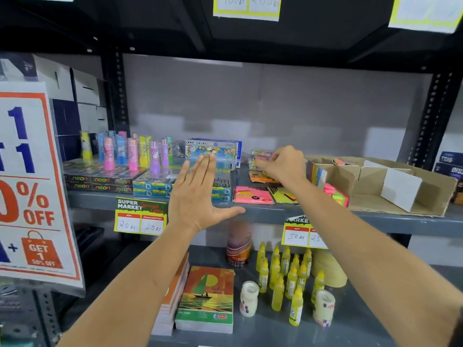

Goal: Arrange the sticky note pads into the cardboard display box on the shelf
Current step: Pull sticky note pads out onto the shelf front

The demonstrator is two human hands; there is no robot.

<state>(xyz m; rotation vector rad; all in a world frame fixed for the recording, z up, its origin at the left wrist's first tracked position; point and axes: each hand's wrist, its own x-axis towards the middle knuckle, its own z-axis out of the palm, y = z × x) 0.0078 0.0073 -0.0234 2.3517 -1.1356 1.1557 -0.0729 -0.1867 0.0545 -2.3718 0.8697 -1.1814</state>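
A cardboard display box with dividers lies on the right of the middle shelf, with a few pads in its left compartments. A pink sticky note pad lies flat at the shelf's front edge, a yellow-green pad beside it, an orange one behind. My right hand reaches to a small stack of sticky note pads at the back, fingers pinched on its top. My left hand hovers flat and open before the shelf, holding nothing.
Neon pen boxes, upright colourful tubes and oil pastel boxes fill the shelf's left side. Below stand glue bottles, notebooks and tape rolls. A discount poster hangs at the left. Price tags hang off the shelf edge.
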